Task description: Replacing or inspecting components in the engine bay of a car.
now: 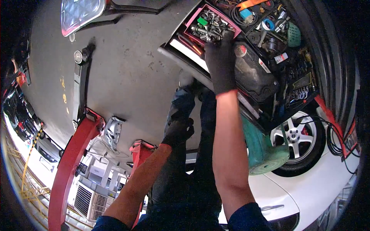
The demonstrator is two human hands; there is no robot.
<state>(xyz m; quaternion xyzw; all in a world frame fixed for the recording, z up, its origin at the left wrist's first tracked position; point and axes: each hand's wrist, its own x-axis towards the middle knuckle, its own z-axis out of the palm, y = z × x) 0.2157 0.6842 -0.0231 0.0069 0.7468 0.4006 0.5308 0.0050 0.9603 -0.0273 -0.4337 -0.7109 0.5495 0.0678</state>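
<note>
My right hand (221,63), in a black glove, reaches over the front of an open tool drawer (179,57). Its fingertips are down at the near edge of a pink bin (187,32), among loose metal bolts (210,29); whether they grip one is hidden. A small green piece (202,21) lies on the bolts. Next to the hand is a black moulded case (256,73). My left hand (178,131), also gloved in black, hangs low in front of my legs with its fingers curled; anything inside them cannot be made out.
The drawer also holds wrenches (300,93), a blue-ringed tape roll (268,25) and cables. Below it stand a green container (266,152) and a white car's wheel (295,136). Red lift posts (71,169) and a lift arm (80,84) are at left, a clear-topped stool (81,15) beyond.
</note>
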